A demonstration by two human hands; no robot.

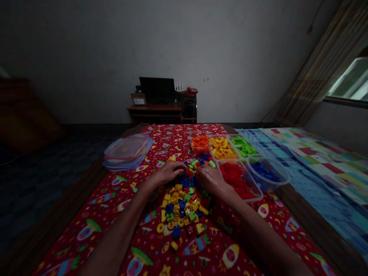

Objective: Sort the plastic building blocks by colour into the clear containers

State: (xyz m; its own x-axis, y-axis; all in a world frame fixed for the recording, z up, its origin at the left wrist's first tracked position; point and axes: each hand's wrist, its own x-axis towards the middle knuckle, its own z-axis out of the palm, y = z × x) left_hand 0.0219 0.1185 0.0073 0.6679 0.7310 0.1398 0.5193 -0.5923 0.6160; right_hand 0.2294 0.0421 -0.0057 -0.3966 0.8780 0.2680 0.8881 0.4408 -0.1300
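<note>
A loose pile of toy building bricks [176, 199] in yellow, blue, green and red lies between my forearms. At its far left edge my left hand [170, 171] reaches in, thumb and fingers apart, with nothing plainly held. My right hand [209, 178] is across from it, fingers curled down at red and blue bricks; its fingertips are partly hidden, so what they pinch cannot be made out. Just right of that hand stands a clear container of red bricks [234, 178]. Yellow ring-shaped pieces [160, 228] lie at the near end of the pile.
More clear containers hold orange bricks [200, 142], yellow bricks [222, 148], green bricks [243, 146] and blue bricks [263, 171]. Stacked lids [126, 151] lie at the left on the red patterned tablecloth [115, 203]. A bed [316, 165] adjoins the table's right side.
</note>
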